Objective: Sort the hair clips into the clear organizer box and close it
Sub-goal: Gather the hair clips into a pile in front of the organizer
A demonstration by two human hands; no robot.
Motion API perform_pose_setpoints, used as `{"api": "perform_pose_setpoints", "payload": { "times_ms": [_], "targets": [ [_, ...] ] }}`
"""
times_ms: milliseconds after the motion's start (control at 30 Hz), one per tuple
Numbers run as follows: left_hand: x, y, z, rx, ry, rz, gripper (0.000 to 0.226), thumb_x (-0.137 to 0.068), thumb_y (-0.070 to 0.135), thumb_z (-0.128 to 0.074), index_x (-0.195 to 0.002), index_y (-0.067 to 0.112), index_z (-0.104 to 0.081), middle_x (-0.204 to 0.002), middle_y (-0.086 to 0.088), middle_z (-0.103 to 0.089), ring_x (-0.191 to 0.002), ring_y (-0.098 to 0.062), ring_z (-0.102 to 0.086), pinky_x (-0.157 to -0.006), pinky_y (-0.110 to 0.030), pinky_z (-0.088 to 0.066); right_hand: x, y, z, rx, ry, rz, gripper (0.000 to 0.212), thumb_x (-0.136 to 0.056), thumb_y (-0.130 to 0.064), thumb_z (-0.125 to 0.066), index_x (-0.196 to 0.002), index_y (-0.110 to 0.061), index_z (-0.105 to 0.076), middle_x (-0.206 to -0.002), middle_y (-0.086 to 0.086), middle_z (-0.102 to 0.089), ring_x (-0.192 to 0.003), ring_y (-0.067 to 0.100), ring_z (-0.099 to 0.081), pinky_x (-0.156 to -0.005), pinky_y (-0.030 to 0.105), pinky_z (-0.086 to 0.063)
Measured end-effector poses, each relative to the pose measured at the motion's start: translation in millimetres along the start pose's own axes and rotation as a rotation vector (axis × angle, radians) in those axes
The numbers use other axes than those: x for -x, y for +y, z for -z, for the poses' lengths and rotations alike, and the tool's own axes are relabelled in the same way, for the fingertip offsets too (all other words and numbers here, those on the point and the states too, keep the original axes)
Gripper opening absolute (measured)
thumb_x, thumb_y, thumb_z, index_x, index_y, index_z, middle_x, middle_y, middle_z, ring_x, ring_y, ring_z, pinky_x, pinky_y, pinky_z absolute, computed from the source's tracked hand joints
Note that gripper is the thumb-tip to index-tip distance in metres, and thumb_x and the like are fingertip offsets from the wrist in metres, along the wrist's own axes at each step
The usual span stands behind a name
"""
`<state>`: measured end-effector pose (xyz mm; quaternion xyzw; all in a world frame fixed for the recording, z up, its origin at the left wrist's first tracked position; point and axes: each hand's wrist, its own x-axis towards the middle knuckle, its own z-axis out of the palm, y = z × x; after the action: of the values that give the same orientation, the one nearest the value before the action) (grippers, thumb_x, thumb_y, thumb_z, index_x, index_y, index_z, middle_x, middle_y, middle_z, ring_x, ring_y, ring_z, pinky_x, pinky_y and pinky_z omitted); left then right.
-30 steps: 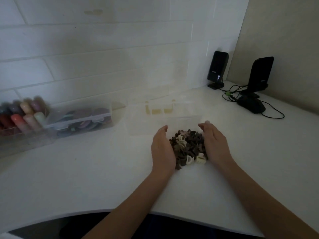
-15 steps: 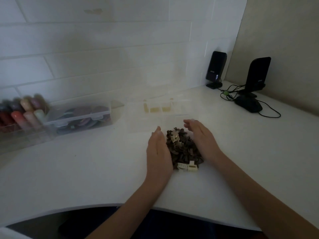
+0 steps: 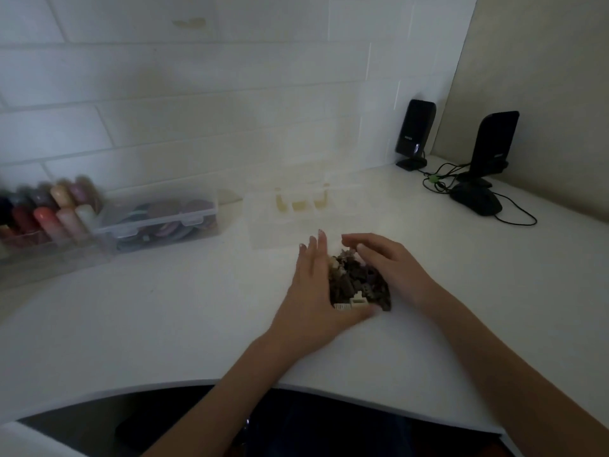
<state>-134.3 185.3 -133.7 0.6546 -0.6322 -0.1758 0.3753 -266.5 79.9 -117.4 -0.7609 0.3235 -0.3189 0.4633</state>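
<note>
Pile of small hair clips (image 3: 357, 282), mostly dark brown with a few cream ones, lying on the white worktop (image 3: 164, 324) near the middle, toward its front edge. Left hand (image 3: 316, 291) flat against the pile's left side, fingers straight and together, thumb under the near end. Right hand (image 3: 389, 265) cupped over the pile's right side, fingers curved. Clear organizer box (image 3: 296, 212) open just behind, toward the back wall.
</note>
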Motion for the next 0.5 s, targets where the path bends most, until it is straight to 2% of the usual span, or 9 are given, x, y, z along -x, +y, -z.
{"api": "perform_pose_setpoints", "payload": {
  "times_ms": [67, 100, 167, 200, 267, 333, 433, 500],
  "targets": [
    [-2.7, -2.0, 19.3, 0.165, 0.255, -0.030, 0.081, -0.080, 0.060, -0.052, -0.145, 0.020, -0.024, -0.148, 0.005, -0.030, -0.139, -0.011, -0.025, -0.112, -0.026, -0.023, -2.5, 1.1, 3.1, 0.030, -0.010, -0.006, 0.026, -0.094, -0.018, -0.052, -0.119, -0.021, -0.063, -0.117, -0.005, -0.065, -0.109, 0.002, -0.059, -0.096, 0.020, -0.045],
    [-7.5, -5.2, 30.0, 0.211, 0.430, -0.044, 0.063, -0.083, 0.052, -0.050, -0.134, 0.016, -0.040, -0.134, 0.003, -0.044, -0.125, -0.011, -0.041, -0.104, -0.026, -0.035, -4.0, 1.6, 2.8, 0.054, -0.018, -0.014, 0.027, -0.094, -0.018, -0.054, -0.118, -0.022, -0.063, -0.117, -0.007, -0.065, -0.110, 0.003, -0.059, -0.097, 0.023, -0.045],
    [-24.6, -19.2, 53.5, 0.269, 0.707, 0.017, 0.038, -0.086, 0.036, -0.048, -0.115, 0.011, -0.051, -0.113, -0.002, -0.053, -0.102, -0.014, -0.051, -0.090, -0.023, -0.043, -7.4, 2.9, -1.0, 0.125, -0.030, -0.023, 0.026, -0.093, -0.021, -0.055, -0.118, -0.025, -0.063, -0.116, -0.011, -0.064, -0.110, 0.002, -0.058, -0.097, 0.023, -0.044],
    [-37.1, -28.0, 65.4, 0.295, 0.780, 0.107, 0.034, -0.088, 0.032, -0.048, -0.112, 0.008, -0.052, -0.110, -0.006, -0.054, -0.099, -0.017, -0.051, -0.088, -0.023, -0.042, -8.9, 3.4, -3.3, 0.173, -0.031, -0.019, 0.025, -0.093, -0.022, -0.055, -0.117, -0.026, -0.063, -0.115, -0.012, -0.064, -0.108, 0.001, -0.058, -0.095, 0.020, -0.044],
    [-65.2, -50.0, 86.6, 0.346, 0.770, 0.325, 0.038, -0.090, 0.031, -0.048, -0.116, 0.002, -0.052, -0.116, -0.014, -0.056, -0.106, -0.025, -0.052, -0.092, -0.031, -0.039, -10.9, 5.7, -7.4, 0.244, -0.009, 0.004, 0.022, -0.093, -0.022, -0.056, -0.112, -0.026, -0.065, -0.110, -0.011, -0.066, -0.101, -0.001, -0.059, -0.088, 0.010, -0.044],
    [-89.0, -71.1, 97.2, 0.413, 0.608, 0.479, 0.047, -0.092, 0.036, -0.046, -0.121, 0.001, -0.051, -0.125, -0.018, -0.055, -0.114, -0.032, -0.051, -0.093, -0.034, -0.037, -11.7, 7.4, -10.2, 0.230, 0.039, 0.037, 0.017, -0.091, -0.019, -0.060, -0.104, -0.025, -0.069, -0.104, -0.010, -0.068, -0.096, -0.002, -0.061, -0.081, 0.006, -0.043],
    [-109.2, -85.6, 95.8, 0.562, 0.409, 0.590, 0.050, -0.090, 0.046, -0.046, -0.118, 0.005, -0.057, -0.121, -0.016, -0.058, -0.102, -0.031, -0.058, -0.092, -0.033, -0.043, -10.7, 4.7, -11.8, 0.204, 0.125, 0.097, 0.015, -0.088, -0.016, -0.063, -0.097, -0.025, -0.070, -0.099, -0.014, -0.069, -0.096, -0.002, -0.061, -0.084, 0.009, -0.043],
    [-118.8, -87.5, 95.6, 0.607, 0.367, 0.617, 0.045, -0.089, 0.049, -0.046, -0.103, 0.010, -0.062, -0.114, -0.012, -0.062, -0.094, -0.026, -0.060, -0.091, -0.033, -0.047, -10.1, 2.5, -12.0, 0.206, 0.157, 0.145, 0.015, -0.087, -0.014, -0.063, -0.097, -0.024, -0.069, -0.098, -0.014, -0.069, -0.095, 0.000, -0.061, -0.086, 0.013, -0.045]
  ]
}}
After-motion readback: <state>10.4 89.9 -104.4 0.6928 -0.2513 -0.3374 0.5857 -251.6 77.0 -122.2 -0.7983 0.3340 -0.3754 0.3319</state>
